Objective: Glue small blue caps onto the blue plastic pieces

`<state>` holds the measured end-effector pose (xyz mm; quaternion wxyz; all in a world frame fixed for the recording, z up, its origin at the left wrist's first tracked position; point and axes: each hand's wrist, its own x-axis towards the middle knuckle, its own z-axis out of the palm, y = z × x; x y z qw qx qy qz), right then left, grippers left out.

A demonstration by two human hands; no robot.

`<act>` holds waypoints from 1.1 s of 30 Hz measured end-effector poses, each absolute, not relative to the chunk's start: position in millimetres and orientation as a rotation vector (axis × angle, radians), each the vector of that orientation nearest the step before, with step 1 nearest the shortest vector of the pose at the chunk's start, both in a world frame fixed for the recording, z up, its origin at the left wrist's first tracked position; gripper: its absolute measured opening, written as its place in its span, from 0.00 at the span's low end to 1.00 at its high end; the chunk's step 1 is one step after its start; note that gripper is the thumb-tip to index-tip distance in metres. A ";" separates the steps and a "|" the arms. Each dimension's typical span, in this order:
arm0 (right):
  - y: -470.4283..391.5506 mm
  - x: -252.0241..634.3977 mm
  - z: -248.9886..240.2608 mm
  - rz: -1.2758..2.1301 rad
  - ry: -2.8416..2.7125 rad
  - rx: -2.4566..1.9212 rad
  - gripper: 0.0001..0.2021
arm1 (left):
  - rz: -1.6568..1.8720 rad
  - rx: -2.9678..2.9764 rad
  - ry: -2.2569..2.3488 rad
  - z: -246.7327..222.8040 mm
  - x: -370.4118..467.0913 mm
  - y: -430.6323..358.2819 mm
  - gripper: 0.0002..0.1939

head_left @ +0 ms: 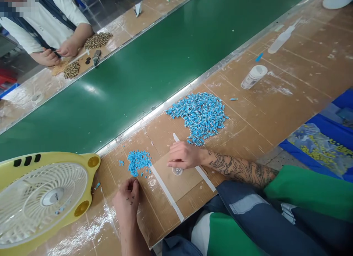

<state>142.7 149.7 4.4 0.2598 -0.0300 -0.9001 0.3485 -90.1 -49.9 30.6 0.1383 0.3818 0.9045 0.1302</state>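
My left hand [127, 199] rests on the table with its fingers curled and thumb and forefinger together. It is just below a small pile of tiny blue pieces [138, 162]; anything in its grip is hidden. Curled palm-down, my right hand [184, 155] is over a small clear round dish [178, 171], partly covering it. Whether these fingers hold anything cannot be made out. Both hands flank a cardboard sheet [186, 188] edged with white tape strips. Beyond my right hand lies a large heap of slim blue parts with pale tips [204, 114].
A yellow fan [93, 197] lies at the left. Beyond the table runs a green conveyor belt [154, 76]. A white bottle [253, 76] and a clear squeeze bottle [282, 39] lie at the right. Across the belt, a co-worker's hands [68, 46] are beside patterned piles.
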 end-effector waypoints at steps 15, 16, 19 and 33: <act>155.6 143.3 10.7 1.109 -2.378 -0.100 0.13 | 1.509 0.539 2.243 -0.4 -40.1 -61.5 0.12; 156.9 144.6 12.6 1.132 -2.386 -0.098 0.13 | 1.551 0.486 2.158 -1.9 -35.3 -57.4 0.12; 161.9 150.3 20.8 1.242 -2.449 -0.118 0.12 | 1.633 0.325 1.896 -1.9 -21.4 -46.0 0.13; 160.8 173.6 36.5 1.359 -2.514 -0.290 0.09 | 1.656 0.615 2.009 27.0 10.8 -44.4 0.08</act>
